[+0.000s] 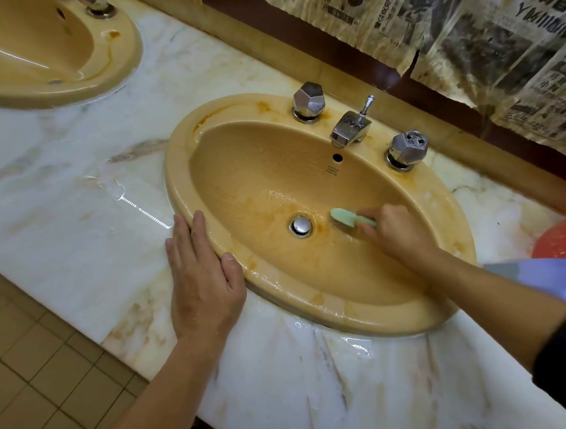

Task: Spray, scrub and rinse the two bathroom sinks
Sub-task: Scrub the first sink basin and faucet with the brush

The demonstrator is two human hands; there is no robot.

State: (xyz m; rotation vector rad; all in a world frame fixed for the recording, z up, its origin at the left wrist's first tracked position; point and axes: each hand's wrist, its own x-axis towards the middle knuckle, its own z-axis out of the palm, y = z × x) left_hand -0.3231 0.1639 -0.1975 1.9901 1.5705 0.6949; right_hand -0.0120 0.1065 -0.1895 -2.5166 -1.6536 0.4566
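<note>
Right hand (393, 231) grips the green brush (347, 217) at three o'clock of the drain (301, 226), left hand (202, 275) flat, fingers straight, on the sink (186, 191) rim.

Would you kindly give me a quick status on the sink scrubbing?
Right hand grips green brush, scrubbing near sink beside drain. Left hand flat on counter at rim. Nothing in the way.
</note>
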